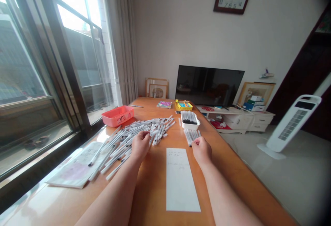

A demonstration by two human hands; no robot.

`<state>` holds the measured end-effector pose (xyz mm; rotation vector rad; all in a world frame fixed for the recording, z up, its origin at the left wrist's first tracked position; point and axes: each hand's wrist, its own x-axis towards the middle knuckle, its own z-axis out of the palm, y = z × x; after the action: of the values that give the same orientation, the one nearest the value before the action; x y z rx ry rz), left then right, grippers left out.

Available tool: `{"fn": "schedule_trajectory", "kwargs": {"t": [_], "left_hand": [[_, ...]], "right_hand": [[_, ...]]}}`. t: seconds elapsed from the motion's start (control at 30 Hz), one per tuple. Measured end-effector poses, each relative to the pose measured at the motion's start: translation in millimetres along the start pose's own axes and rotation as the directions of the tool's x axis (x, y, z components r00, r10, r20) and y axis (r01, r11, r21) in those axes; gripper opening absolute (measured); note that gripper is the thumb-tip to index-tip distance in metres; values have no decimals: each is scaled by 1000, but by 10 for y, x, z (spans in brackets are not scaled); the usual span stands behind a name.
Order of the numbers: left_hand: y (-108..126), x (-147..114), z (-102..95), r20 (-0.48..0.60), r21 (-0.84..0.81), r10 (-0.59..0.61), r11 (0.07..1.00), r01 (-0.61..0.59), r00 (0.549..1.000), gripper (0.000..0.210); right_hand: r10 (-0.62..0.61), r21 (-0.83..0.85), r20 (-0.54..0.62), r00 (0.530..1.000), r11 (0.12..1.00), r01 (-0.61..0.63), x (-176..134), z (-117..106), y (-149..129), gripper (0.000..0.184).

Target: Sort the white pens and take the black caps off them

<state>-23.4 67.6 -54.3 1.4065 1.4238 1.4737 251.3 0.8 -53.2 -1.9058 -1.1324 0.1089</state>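
L hand [141, 145] is at the R edge of the loose pile of pens [121, 143], fingers curled, thumb drawn in to the index; can't tell if a pen's pinched in there, my own knuckles block the view. R hand [202, 149] is at the near end of a short row of pens [190, 135], thumb + index close together by the dark tips; can't tell if they're clamped on one or just touching.

Row lies side by side on the table [152, 198], just in front of a white box [199, 125] w/ more pens inside, black ends toward me. Pile is spread over the L half, pens at mixed angles, some on top of a printed sheet [77, 170]. Paper strip [181, 184] lies flat btwn my forearms, a few faint lines of writing at its far end, too small to read.

Pink bin [117, 117] sits behind the pile, far L. Yellow box [184, 107] + a booklet [164, 104] near the far edge.
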Motion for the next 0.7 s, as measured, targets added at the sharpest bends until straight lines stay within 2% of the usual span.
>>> {"fn": "schedule_trajectory", "kwargs": {"t": [0.13,0.23,0.33,0.5,0.7], "left_hand": [[-15,-31,-8,33,287,104,952,-110,994,21],[27,-87,13,95,483,176,852,-200,980,17],[63,-136,56,154,614,192,750,-246,969,17],[96,-186,119,236,697,199,648,-308,951,20],[178,-272,190,278,724,201,599,-342,939,25]], "right_hand": [[-24,6,9,1000,1000,24,-8,9,-15,10],[-47,23,36,998,999,46,-31,35,-13,11],[-77,27,64,995,997,76,-59,84,3,12],[-120,47,105,987,992,116,-104,178,-3,14],[-153,64,147,977,987,145,-165,219,-63,15]]}}
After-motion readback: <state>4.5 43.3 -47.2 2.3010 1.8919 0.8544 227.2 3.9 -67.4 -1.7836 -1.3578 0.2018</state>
